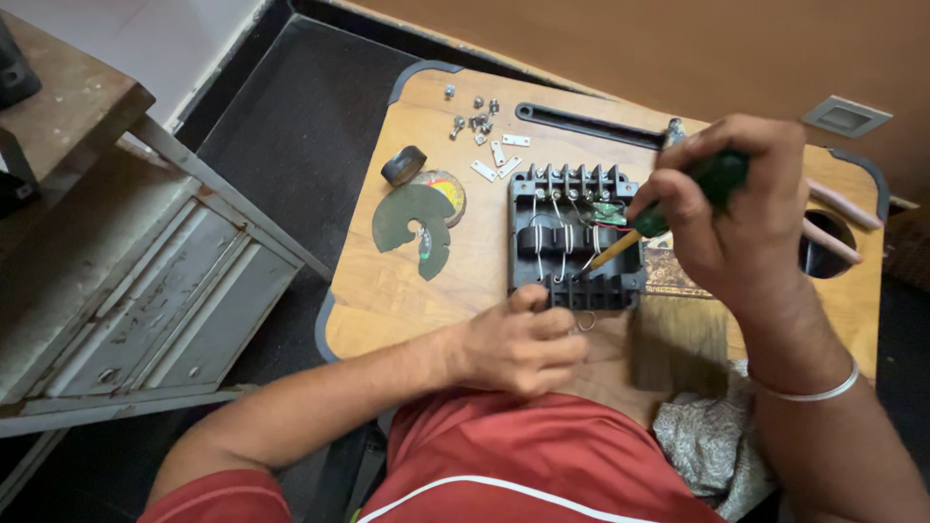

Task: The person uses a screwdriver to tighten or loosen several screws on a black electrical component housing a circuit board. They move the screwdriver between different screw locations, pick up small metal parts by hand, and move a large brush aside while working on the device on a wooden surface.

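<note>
Slippage looks the likeliest fault: right hand [746, 208] fingers grip a green-handled screwdriver [668, 208] angled into the black terminal block [572, 242] mid-tabletop [387, 300]; left hand [523, 344], curled shut, braces its near edge.

Wood lap table [407, 291] w/ black terminal block [572, 242], screws [475, 118], brush [678, 344], cloth [707, 441].
</note>
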